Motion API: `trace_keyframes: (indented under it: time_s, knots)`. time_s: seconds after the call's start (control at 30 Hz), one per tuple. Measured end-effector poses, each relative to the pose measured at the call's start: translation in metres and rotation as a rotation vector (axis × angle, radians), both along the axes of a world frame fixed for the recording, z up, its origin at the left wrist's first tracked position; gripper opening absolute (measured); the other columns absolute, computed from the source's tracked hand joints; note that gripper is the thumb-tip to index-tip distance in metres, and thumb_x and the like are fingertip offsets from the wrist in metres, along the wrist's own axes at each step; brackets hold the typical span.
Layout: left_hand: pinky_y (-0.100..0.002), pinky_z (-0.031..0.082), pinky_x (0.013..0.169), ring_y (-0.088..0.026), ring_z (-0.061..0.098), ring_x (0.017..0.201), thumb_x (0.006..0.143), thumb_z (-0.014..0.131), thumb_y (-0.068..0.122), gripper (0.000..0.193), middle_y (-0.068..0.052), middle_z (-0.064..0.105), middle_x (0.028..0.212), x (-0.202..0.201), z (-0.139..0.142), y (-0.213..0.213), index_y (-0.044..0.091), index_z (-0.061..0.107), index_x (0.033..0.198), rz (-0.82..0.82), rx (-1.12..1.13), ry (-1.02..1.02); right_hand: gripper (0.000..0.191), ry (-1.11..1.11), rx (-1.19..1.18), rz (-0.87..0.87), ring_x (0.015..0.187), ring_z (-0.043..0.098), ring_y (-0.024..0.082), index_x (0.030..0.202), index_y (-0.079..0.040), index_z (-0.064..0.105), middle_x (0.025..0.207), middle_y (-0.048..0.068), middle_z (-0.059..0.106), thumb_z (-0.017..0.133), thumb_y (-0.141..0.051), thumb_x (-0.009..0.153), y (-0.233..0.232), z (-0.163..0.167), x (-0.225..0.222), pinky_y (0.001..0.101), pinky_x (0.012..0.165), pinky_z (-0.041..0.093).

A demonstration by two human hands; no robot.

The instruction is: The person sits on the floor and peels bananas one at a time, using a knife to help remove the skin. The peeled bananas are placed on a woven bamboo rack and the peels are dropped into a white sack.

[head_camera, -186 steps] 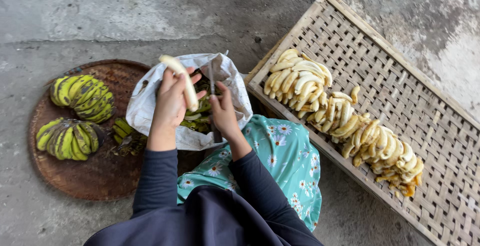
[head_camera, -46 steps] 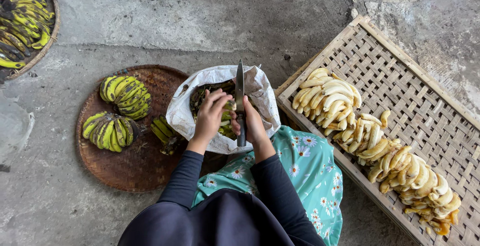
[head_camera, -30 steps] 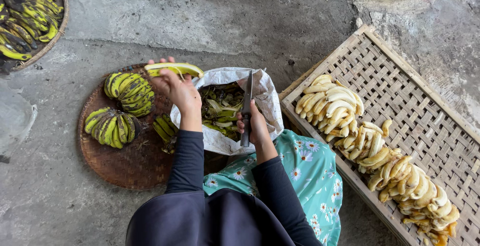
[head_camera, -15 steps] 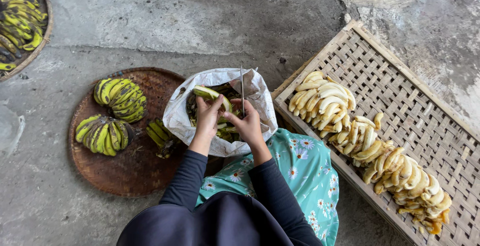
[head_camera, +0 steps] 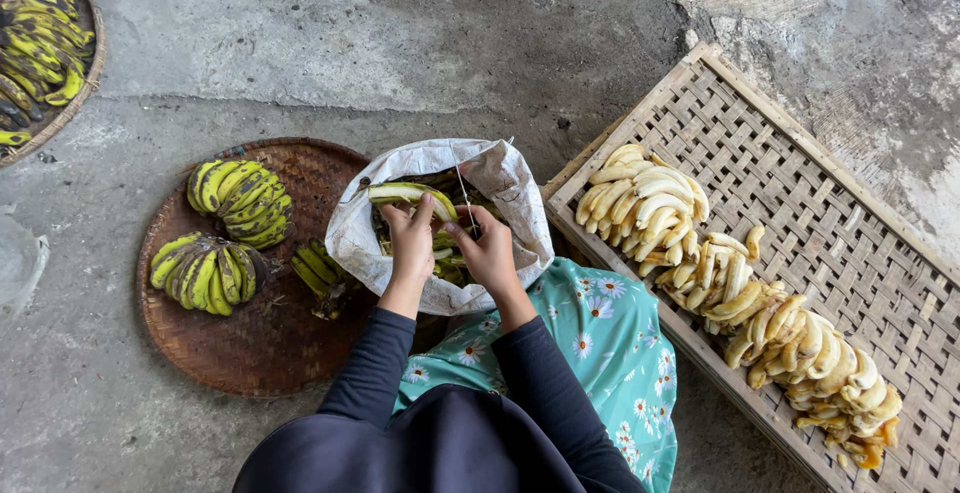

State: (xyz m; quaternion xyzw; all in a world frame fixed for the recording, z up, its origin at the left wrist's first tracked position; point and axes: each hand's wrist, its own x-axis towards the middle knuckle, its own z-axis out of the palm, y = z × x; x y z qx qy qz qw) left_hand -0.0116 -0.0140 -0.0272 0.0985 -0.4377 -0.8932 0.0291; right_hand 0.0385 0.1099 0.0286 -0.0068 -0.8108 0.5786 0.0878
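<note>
1. left hand grips a green banana over the white bag
2. right hand clasps a knife against it
3. peeled bananas lie on the woven tray

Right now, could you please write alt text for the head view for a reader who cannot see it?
Seen from above, a person's left hand holds a green banana and the right hand a knife over a white bag of peels. A round woven tray of green bunches lies left; peeled bananas line a woven rack right.
</note>
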Motion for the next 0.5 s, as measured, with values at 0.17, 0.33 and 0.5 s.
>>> trace_keyframes:
  time_s: [0.17,0.33,0.5]
  knots:
    - [-0.035,0.053,0.093,-0.018,0.06,0.109,0.101,0.064,0.009,0.038,-0.011,0.058,0.123,-0.002,-0.001,-0.004,0.006,0.035,0.126,-0.081,-0.05,0.049,0.016,0.116,0.053,-0.071,0.074,0.066,0.01,0.107,0.0,0.069,0.083,0.008,0.073,0.068,-0.013,0.098,0.0,0.0,0.002,0.0291,0.066,0.053]
    - [-0.036,0.058,0.091,-0.019,0.066,0.103,0.097,0.064,0.011,0.033,-0.009,0.064,0.115,0.0,0.025,-0.045,0.002,0.048,0.124,-0.574,-0.254,-0.027,0.012,0.079,0.121,-0.299,0.065,0.057,0.017,0.098,0.001,0.063,0.075,0.01,0.065,0.064,-0.01,0.102,0.009,-0.013,-0.004,0.0347,0.061,0.048]
    - [-0.031,0.052,0.1,-0.017,0.065,0.115,0.097,0.067,0.009,0.052,-0.01,0.067,0.125,0.019,0.061,-0.088,0.001,0.051,0.145,-1.024,-0.264,0.242,0.013,0.187,-0.055,-0.534,0.073,0.061,0.014,0.099,-0.001,0.061,0.081,0.007,0.068,0.061,-0.013,0.103,0.033,-0.039,-0.025,0.0301,0.068,0.052]
